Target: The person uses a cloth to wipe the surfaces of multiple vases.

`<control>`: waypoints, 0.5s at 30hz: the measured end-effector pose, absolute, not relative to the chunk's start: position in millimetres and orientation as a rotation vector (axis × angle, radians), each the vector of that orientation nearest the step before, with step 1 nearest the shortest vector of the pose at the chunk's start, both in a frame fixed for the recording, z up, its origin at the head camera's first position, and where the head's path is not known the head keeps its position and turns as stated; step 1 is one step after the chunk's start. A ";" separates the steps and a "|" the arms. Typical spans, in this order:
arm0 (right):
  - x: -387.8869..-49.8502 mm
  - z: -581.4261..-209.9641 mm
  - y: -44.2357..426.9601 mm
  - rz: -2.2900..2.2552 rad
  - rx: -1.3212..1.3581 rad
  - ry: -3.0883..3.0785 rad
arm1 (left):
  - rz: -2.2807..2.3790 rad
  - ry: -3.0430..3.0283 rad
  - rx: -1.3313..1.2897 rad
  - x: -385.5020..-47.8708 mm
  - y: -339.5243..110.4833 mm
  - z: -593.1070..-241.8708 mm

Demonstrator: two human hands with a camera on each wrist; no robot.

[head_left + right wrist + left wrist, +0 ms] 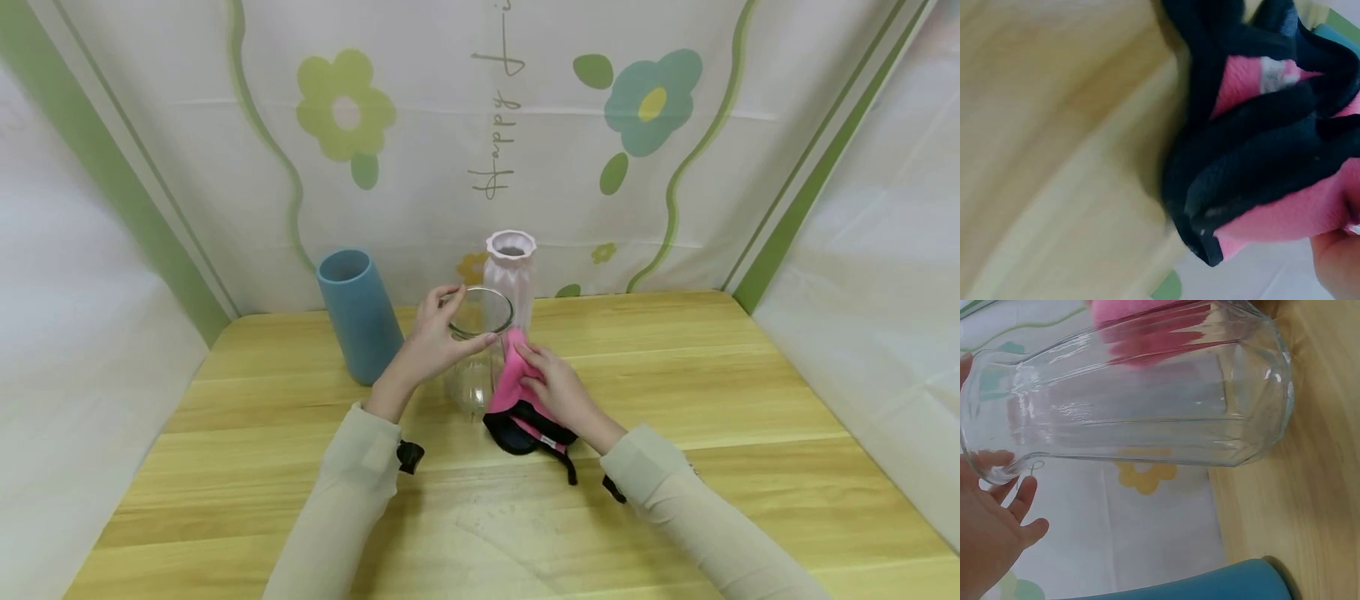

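Note:
A clear glass vase with faceted sides stands upright on the table. My left hand holds it at the rim, thumb on the near side and fingers on the far side. In the left wrist view the glass vase lies sideways across the picture, with my left hand at its mouth. My right hand pinches a pink cloth with black trim, close against the vase's right side. The right wrist view shows the cloth's black edging, a white label and some fingers.
A tall blue vase stands left of my left hand. Behind the glass vase is a pale pink fluted vase. The wooden table ends at a flower-printed curtain, with white side panels at left and right.

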State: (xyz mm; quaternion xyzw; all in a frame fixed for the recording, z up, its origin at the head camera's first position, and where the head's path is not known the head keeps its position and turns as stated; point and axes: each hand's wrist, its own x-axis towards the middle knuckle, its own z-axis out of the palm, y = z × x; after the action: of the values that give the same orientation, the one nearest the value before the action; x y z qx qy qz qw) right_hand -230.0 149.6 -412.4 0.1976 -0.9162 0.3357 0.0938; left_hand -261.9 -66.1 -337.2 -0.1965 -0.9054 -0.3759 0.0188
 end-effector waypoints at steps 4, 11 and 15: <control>-230.7 -403.5 145.4 1.099 0.593 -2.611 | -1.181 -2.821 -0.634 -262.1 -68.4 -333.9; -230.2 -396.2 141.0 1.177 0.596 -2.536 | -1.230 -2.846 -0.704 -262.0 -71.2 -333.4; -230.1 -398.7 141.0 1.165 0.602 -2.551 | -1.249 -2.851 -0.712 -262.7 -71.1 -335.4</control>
State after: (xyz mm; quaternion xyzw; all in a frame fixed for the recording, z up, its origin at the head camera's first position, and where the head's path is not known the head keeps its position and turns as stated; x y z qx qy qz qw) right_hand -230.1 141.0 -398.7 0.2080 -0.8811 0.4022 0.1360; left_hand -262.7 -71.1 -335.4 -0.2230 -0.8926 -0.3911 -0.0255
